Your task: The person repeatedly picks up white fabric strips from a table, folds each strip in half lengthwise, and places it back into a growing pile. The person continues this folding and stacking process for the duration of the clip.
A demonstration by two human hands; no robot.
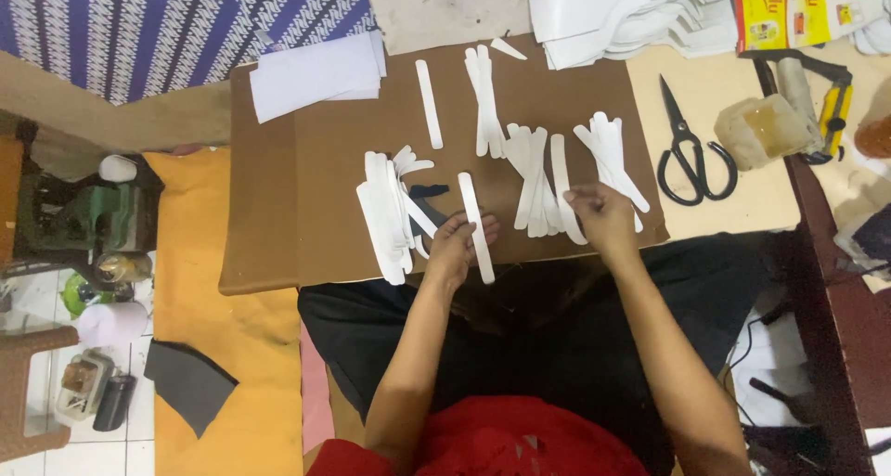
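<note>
My left hand pinches a long white strip that lies slanted on the brown board. A small dark piece sits just left of that hand, beside a pile of white strips. My right hand rests with curled fingers on the near end of a fanned bunch of white strips. Another fan of strips lies just beyond it. More strips and a single strip lie farther up the board.
Black scissors lie right of the board, near a yellowish block and a hand tool. White sheets and a paper stack sit at the far edge. A green machine stands on the left.
</note>
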